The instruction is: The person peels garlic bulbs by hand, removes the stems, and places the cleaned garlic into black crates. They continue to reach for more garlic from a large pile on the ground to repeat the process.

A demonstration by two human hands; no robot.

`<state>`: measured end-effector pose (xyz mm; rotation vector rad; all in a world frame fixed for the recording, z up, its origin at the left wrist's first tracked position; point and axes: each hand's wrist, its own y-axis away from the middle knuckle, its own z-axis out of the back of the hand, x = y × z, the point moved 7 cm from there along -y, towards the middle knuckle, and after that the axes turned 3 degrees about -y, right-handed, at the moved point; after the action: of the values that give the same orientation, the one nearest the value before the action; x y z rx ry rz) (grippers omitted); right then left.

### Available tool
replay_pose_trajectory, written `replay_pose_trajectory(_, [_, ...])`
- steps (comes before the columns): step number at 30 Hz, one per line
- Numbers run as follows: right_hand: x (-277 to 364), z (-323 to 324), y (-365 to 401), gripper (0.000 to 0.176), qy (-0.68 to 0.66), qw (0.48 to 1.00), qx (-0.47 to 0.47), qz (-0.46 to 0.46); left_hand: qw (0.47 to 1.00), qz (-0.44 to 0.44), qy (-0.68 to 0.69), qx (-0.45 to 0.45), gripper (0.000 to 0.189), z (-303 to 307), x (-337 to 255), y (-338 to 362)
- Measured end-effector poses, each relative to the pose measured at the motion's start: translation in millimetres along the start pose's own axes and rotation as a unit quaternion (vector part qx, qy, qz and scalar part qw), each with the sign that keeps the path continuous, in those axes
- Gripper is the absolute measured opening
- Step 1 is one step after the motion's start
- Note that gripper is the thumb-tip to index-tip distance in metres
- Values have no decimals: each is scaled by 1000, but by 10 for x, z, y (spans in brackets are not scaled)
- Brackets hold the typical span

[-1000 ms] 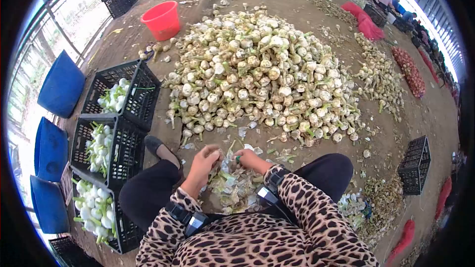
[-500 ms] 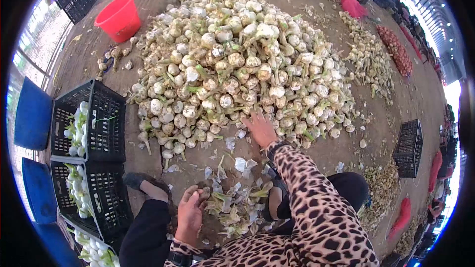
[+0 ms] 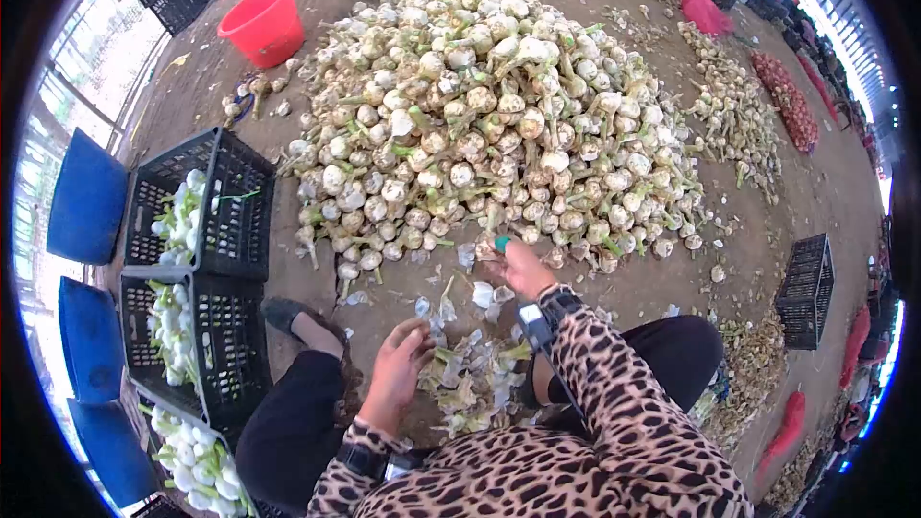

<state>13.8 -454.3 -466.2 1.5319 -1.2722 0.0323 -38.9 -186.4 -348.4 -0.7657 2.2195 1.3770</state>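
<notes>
A large heap of garlic bulbs point(image 3: 480, 105) with stems lies in front of me. At its near edge, my right hand point(image 3: 526, 269) has its fingers closed around a garlic bulb point(image 3: 487, 251), partly hidden by the hand. A green cover point(image 3: 502, 244) sits on a digit of that hand. Lower and to the left, my left hand point(image 3: 395, 369) is curled with its fingertips together above the floor; whatever is in it, if anything, is hidden. Loose garlic skins and leaf scraps point(image 3: 470, 374) are strewn between my feet, just right of the left hand.
Black crates point(image 3: 235, 201) of cleaned white garlic stand at the left beside blue containers point(image 3: 88, 201). A red bucket point(image 3: 264, 29) is behind them. On the right are another black crate point(image 3: 804, 290), a filled red mesh sack point(image 3: 785, 101) and more garlic point(image 3: 734, 105).
My right hand has drawn back slightly from the heap and closed from a spread reach around a bulb. The left hand has risen and turned inward. The whole view has shifted a little.
</notes>
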Motion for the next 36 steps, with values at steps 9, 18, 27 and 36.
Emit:
replay_pose_trajectory(9, [480, -1584, 2166, 40, 174, 935, 229, 207, 987, -70, -35, 144, 44, -839, -745, 750])
replay_pose_trajectory(18, [481, -1456, 2938, 39, 315, 842, 177, 401, 960, -117, 57, 246, 57, -998, -884, 1361])
replay_pose_trajectory(27, [108, -1169, 2806, 29, 119, 975, 144, 120, 884, -334, -302, 126, 59, -816, -633, 1222])
replay_pose_trajectory(36, [158, -1242, 2692, 33, 284, 933, 96, 200, 933, -300, -159, 118, 59, -689, -497, 1146])
